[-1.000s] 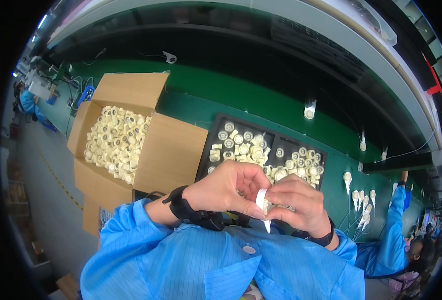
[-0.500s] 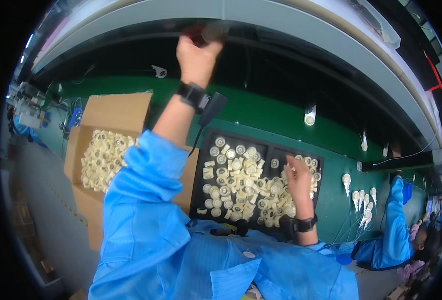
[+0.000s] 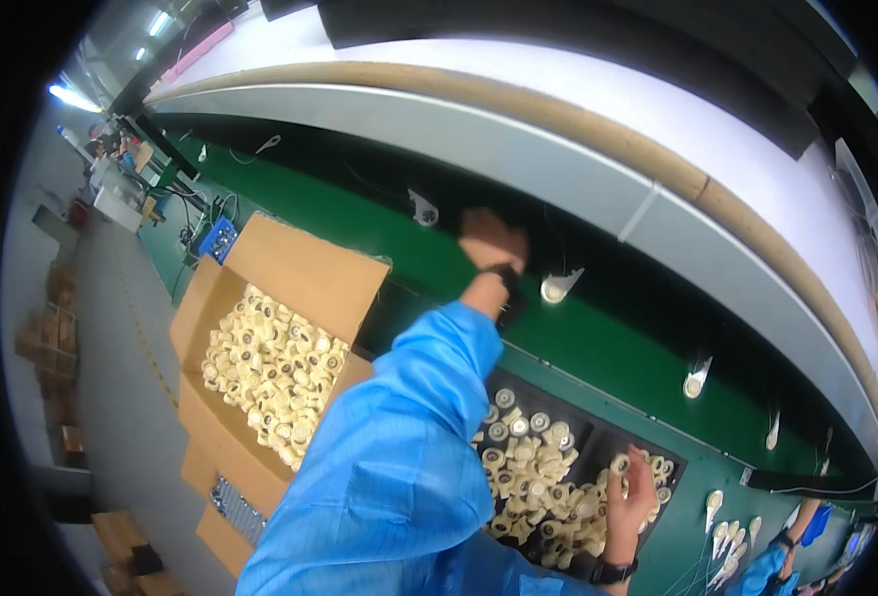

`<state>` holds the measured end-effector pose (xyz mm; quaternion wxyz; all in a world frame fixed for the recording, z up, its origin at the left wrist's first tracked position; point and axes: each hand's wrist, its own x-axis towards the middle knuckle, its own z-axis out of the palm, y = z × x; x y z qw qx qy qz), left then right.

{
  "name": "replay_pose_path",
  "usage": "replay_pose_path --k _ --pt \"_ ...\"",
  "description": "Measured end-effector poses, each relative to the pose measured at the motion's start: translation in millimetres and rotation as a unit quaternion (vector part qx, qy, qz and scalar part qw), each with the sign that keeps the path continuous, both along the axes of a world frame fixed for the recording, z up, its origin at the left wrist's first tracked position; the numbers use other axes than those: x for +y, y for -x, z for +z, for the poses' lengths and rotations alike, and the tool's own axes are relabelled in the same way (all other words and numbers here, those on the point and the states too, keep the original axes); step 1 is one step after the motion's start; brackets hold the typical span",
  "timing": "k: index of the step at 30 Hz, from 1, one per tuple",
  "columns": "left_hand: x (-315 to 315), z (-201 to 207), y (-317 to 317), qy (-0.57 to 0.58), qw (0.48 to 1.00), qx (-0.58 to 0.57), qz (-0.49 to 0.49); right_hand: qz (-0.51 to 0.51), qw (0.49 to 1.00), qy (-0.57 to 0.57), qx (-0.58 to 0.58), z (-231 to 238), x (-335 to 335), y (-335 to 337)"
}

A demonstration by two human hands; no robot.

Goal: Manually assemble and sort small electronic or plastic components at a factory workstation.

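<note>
My left hand (image 3: 493, 241) reaches out over the green conveyor belt (image 3: 623, 323), smeared by motion, so its fingers are hard to read. A white teardrop-shaped part (image 3: 424, 209) lies just to its left. Another white part with a cream round end (image 3: 556, 288) lies to its right. Over the black tray (image 3: 583, 437), my right hand (image 3: 634, 502) pinches a small cream wheel (image 3: 619, 464) between thumb and finger. Many similar cream wheels (image 3: 528, 482) fill the tray below it.
An open cardboard box (image 3: 310, 258) at left holds a heap of cream wheels (image 3: 270, 368). A grey shelf edge (image 3: 439, 119) overhangs the belt. White parts with thin cords (image 3: 727, 541) lie at right, near a co-worker's blue sleeve (image 3: 762, 571). A blue bin (image 3: 218, 238) stands beyond the box.
The view has swung left. My left hand has come down from near the shelf edge to the belt. A cream wheel now shows between my right thumb and finger.
</note>
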<state>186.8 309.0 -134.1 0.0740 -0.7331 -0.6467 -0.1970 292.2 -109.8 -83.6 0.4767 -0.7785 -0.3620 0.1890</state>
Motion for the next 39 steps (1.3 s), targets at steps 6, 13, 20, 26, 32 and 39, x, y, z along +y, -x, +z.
replay_pose_path --k 6,13,20,26,32,39 --pt "97.9 -79.2 112.7 0.128 0.921 -0.153 0.335 0.067 0.996 0.034 0.038 17.5 -12.4 6.4" --pt "106.5 -76.5 92.4 0.052 0.88 -0.415 0.226 0.051 0.998 -0.03 0.016 32.4 9.4 13.9" --pt "-32.8 65.6 21.1 -0.016 0.87 -0.469 -0.149 0.024 0.977 -0.112 0.181 74.9 2.9 19.5" --pt "-245.2 164.2 36.9 0.366 0.611 -0.572 -0.407 0.088 0.964 -0.243 0.058 110.0 -29.5 16.6" --pt "-329.1 178.5 72.6 0.369 0.659 -0.418 -0.505 0.14 0.965 -0.214 0.065 131.4 -52.7 38.8" --pt "-354.0 181.8 98.8 0.41 0.641 -0.432 -0.484 0.22 0.943 -0.204 0.144 126.2 -60.1 43.7"
